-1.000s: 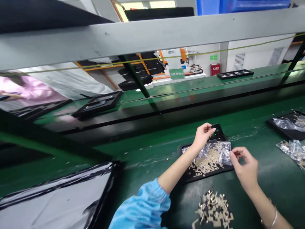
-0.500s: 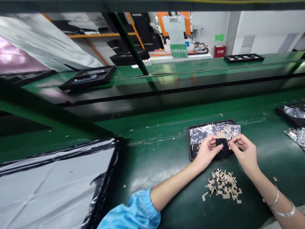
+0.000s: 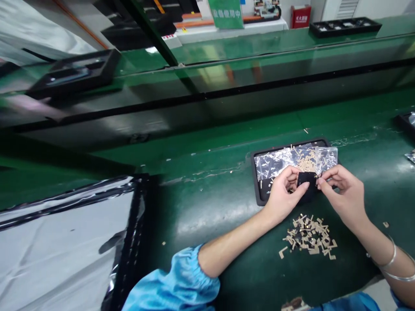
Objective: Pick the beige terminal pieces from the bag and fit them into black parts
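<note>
Left hand: the person's left hand [image 3: 285,192] reaches in from the lower middle, thumb on the face of a small black panel, its fingers clamped on the panel's left side.
Black panel: the panel [image 3: 307,178] is held between the two hands, over the near edge of a black tray.
Right hand: the right hand [image 3: 346,196] comes from the lower right, thumb and forefinger drawn close at the panel's right edge; whether they grip that edge or a tiny piece, one cannot tell.
Black tray: the tray [image 3: 255,183] lies on the green bench [image 3: 194,220], just beyond the hands, with a clear plastic bag [image 3: 272,163] across it.
Tan strips: small strips [image 3: 306,162] lie heaped on the bag, behind the panel.
Loose pile: tan and dark cut pieces [image 3: 311,237] are scattered in a heap on the bench, on the near side of the tray, between the forearms.
Sleeve and wrist: a blue sleeve [image 3: 175,276] with a gathered cuff covers the left arm below the bare forearm; silver bangles [image 3: 394,259] circle the right wrist.
Bench left: a large pale sheet [image 3: 65,255] with a black, glossy border lies well apart from the tray.
Far side: a compartmented tray [image 3: 345,27] sits near a red box [image 3: 300,16].
</note>
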### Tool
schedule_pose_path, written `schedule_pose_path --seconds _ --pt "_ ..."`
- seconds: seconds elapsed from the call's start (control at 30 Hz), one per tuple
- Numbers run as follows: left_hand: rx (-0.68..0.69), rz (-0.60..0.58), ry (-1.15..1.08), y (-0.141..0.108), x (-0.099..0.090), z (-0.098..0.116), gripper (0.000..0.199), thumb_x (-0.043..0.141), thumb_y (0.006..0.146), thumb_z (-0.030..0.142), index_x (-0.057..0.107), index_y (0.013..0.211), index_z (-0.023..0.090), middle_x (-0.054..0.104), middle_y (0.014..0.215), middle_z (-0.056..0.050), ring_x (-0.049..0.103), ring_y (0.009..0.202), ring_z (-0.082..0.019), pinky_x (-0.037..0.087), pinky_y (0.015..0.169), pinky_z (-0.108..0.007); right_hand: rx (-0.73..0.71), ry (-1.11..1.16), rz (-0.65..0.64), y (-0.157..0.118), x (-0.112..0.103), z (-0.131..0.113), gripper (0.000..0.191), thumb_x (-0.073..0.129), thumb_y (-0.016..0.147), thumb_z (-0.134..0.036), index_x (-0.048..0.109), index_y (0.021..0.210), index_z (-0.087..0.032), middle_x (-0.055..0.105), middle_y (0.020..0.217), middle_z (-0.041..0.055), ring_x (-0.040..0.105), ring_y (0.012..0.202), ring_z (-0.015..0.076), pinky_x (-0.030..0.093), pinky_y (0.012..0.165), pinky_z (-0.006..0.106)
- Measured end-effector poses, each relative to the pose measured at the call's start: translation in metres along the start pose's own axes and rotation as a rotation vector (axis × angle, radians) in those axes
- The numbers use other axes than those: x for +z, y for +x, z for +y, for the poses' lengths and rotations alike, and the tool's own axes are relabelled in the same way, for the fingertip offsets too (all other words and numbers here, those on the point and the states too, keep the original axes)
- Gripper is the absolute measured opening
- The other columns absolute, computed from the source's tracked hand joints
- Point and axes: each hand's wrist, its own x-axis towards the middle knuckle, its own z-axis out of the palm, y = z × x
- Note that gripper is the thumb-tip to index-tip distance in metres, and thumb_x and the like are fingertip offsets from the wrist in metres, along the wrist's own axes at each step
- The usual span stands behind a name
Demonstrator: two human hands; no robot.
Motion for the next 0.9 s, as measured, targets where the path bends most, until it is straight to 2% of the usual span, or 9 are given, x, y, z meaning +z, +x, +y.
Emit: schedule_pose_path --seconds 0.37,0.63,0.9 --pt "0.017 -0.026 -0.006 -0.0007 -0.0016 -0.0007 0.023 0.067 0.074 0.025 0.048 0.081 0.015 0.058 0.076 0.000 0.052 0.067 -0.008 0.037 0.062 -0.020 0.035 0.070 -0.092 0.0030 -0.0071 0.0004 0.008 0.062 0.077 -0.016 0.058 0.071 -0.020 0.060 0.066 -0.0015 0.056 0.056 0.0090 0.044 0.051 0.019" --pt "0.028 -0.020 0.011 -0.0014 -0.0024 -0.0021 0.023 0.068 0.074 0.027 0.048 0.081 0.016 0.057 0.073 0.001 0.051 0.066 -0.008 0.037 0.061 -0.021 0.092 0.133 -0.109 0.0044 -0.0056 0.0056 0.007 0.064 0.077 -0.018 0.060 0.071 -0.020 0.059 0.063 -0.0020 0.054 0.054 0.0075 0.043 0.050 0.018" --pt "0.041 -0.013 0.025 -0.0012 -0.0021 -0.0010 0.025 0.069 0.075 0.030 0.048 0.081 0.016 0.057 0.073 0.000 0.051 0.066 -0.009 0.037 0.061 -0.021 0.089 0.168 -0.106 0.0047 -0.0052 0.0065 0.008 0.064 0.078 -0.017 0.060 0.072 -0.020 0.059 0.063 -0.0024 0.054 0.055 0.0075 0.043 0.051 0.018"
